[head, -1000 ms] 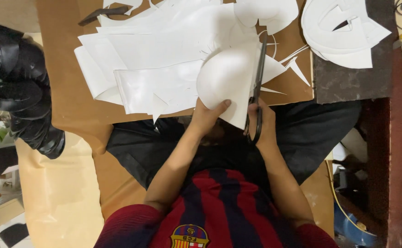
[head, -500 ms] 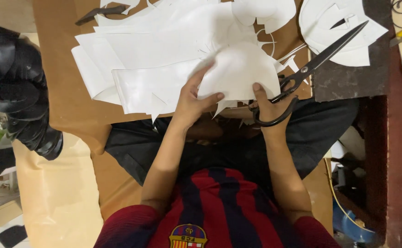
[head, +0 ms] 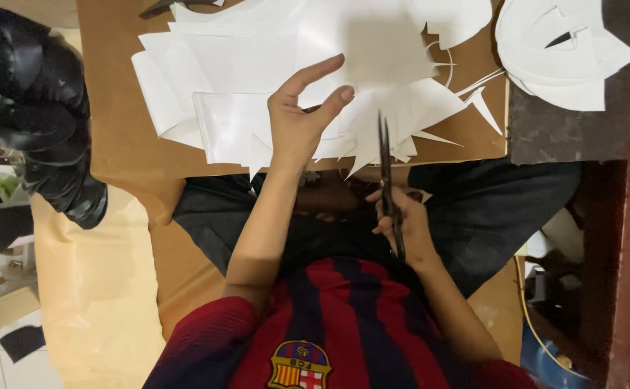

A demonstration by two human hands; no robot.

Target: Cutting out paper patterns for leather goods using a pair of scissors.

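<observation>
While the left hand hovers with fingers spread and holding nothing over the heap of white paper sheets on the brown tabletop, the right hand, at about five o'clock from it and nearer the lap, has its fingers clenched through the handles of black scissors whose closed blades point up to twelve o'clock. Those tips sit close beside the left wrist, so, to my eye, a careless reach across could nick skin or snag and tear the jagged offcuts under them.

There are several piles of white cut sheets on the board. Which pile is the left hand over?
The big middle pile of white sheets: the left hand hovers over its lower edge. The smaller pile of curved pieces lies apart, at top right.
</observation>
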